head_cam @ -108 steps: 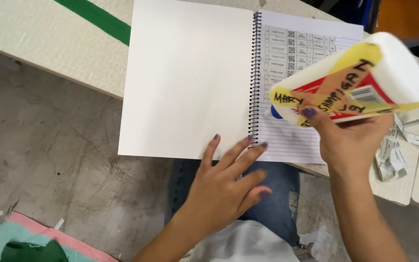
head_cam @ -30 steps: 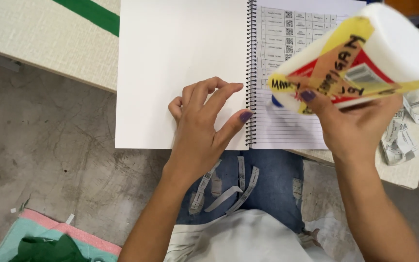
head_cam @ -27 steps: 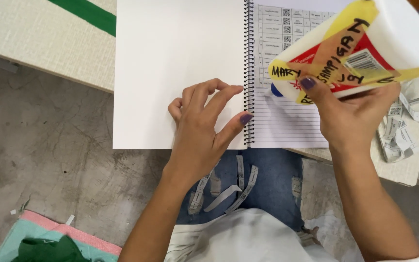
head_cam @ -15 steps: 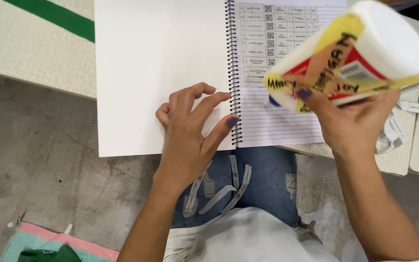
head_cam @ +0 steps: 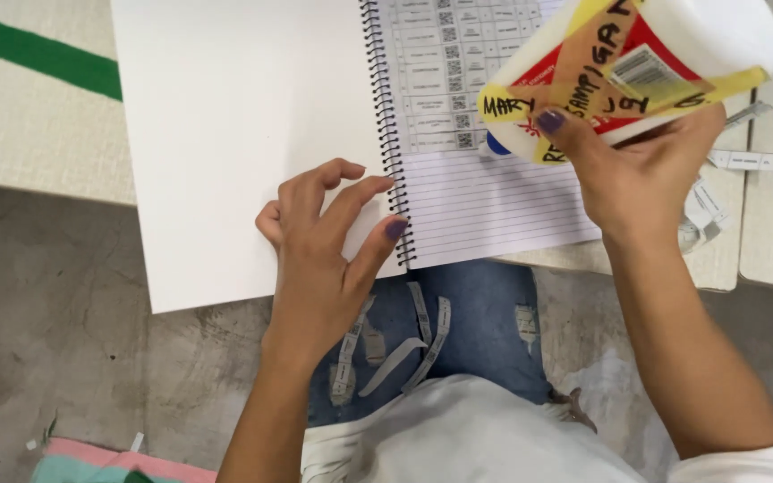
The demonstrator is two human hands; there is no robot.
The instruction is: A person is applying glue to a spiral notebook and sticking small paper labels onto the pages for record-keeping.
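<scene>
An open spiral notebook (head_cam: pixel 252 134) lies on a pale table and hangs over its near edge. Its left page is blank white; its right page (head_cam: pixel 485 197) is ruled, with a strip of small printed squares stuck near the top. My left hand (head_cam: pixel 333 241) rests with curled, spread fingers on the lower part of the blank page beside the spiral binding. My right hand (head_cam: pixel 637 179) grips a large white glue bottle (head_cam: pixel 637 63) wrapped in yellow tape, tilted with its blue tip down over the ruled page.
The table (head_cam: pixel 20 134) carries a green stripe (head_cam: pixel 38 63) at far left. Small cut paper slips (head_cam: pixel 744 161) lie right of the notebook. Several more slips lie on my jeans (head_cam: pixel 458 331). Grey concrete floor lies below, with a pink and teal object (head_cam: pixel 109 461) at the bottom left.
The view has shifted, so the notebook sits further left and higher. My left hand stays on the blank page by the binding. The glue bottle remains tilted over the ruled page.
</scene>
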